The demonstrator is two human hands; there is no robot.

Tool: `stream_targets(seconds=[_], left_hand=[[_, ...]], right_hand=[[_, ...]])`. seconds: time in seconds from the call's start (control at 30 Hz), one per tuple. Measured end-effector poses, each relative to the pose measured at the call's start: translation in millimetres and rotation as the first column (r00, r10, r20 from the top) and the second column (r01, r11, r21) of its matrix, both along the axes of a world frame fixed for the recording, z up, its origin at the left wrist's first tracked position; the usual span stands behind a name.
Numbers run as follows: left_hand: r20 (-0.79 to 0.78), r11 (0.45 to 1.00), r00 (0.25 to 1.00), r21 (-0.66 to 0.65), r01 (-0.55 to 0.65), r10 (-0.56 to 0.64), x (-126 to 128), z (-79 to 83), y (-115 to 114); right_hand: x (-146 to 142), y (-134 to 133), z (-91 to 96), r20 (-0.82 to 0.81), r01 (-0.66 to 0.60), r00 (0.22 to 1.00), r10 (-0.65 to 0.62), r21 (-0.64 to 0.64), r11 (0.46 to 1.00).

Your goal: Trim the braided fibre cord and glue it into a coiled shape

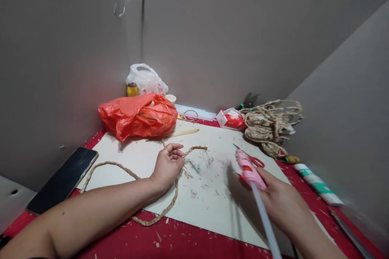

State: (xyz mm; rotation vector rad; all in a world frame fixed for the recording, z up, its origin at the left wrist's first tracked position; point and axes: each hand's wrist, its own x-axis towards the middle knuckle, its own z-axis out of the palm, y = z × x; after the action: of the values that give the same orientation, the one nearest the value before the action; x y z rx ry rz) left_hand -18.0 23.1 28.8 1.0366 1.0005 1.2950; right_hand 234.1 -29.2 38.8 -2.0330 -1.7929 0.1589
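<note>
My left hand [169, 165] rests over the white board [212, 210], its fingers closed around a braided straw cord [196, 148] near one end. The frayed tip pokes out to the right of the fingers. The rest of the cord loops under my wrist and curves off to the left across the board. On the right, my right hand [275, 190] grips a pink glue gun [247, 170] with its nozzle pointing up and away. A long translucent glue stick [266, 222] sticks out of its back end. Red-handled scissors [257, 162] lie partly hidden behind the glue gun.
An orange plastic bag [136, 117] sits at the back left, a black phone [63, 180] at the left edge. Coiled braided cord [261, 125] and a red tissue pack [231, 119] lie at the back right. Straw scraps litter the red cloth [182, 238]. Grey walls enclose the table.
</note>
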Motion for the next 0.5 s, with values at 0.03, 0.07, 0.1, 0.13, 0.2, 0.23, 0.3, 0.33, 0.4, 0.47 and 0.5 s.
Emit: stream_targets(seconds=[0.03,0.07,0.1,0.13,0.2,0.23,0.3,0.33,0.4,0.47,0.5], left_hand=[[-0.002,1.000,1.000,0.018,-0.001,0.001,0,0.8,-1],[-0.004,0.999,1.000,0.038,0.000,0.000,-1,1.9,-2],[-0.006,0.998,1.000,0.060,0.004,-0.004,-1,3.2,-3],[-0.007,0.997,1.000,0.082,0.012,-0.011,-1,4.6,-4],[-0.009,0.992,0.999,0.120,0.033,-0.033,-1,7.3,-7],[-0.010,0.990,0.999,0.134,0.046,-0.045,-1,8.3,-8],[-0.015,0.987,0.997,0.145,0.072,-0.070,0,9.5,-12],[-0.023,0.985,0.996,0.152,0.086,-0.084,0,9.7,-14],[-0.058,0.975,0.992,0.184,0.125,-0.116,1,9.6,-19],[-0.109,0.956,0.981,0.233,0.180,-0.158,2,9.9,-23],[-0.136,0.945,0.974,0.252,0.208,-0.179,2,10.3,-26]], right_hand=[[-2,3,4.7,0.078,0.040,0.996,-0.033,-0.084,0.996],[-4,4,8.2,0.132,0.064,0.990,-0.043,-0.155,0.986],[-6,5,10.3,0.168,0.072,0.985,-0.038,-0.203,0.976],[-7,4,11.1,0.190,0.066,0.982,-0.024,-0.219,0.974],[-5,-1,10.0,0.198,0.041,0.980,0.000,-0.207,0.978],[-2,-4,9.3,0.184,0.021,0.983,0.017,-0.201,0.979],[5,-10,9.9,0.133,0.000,0.991,0.026,-0.192,0.981],[8,-13,11.7,0.093,0.002,0.996,0.014,-0.174,0.985],[9,-17,18.8,-0.036,0.039,0.998,-0.042,-0.078,0.996],[3,-17,28.3,-0.279,0.043,0.960,-0.020,0.077,0.996],[-4,-16,32.8,-0.407,0.036,0.914,0.006,0.096,0.995]])
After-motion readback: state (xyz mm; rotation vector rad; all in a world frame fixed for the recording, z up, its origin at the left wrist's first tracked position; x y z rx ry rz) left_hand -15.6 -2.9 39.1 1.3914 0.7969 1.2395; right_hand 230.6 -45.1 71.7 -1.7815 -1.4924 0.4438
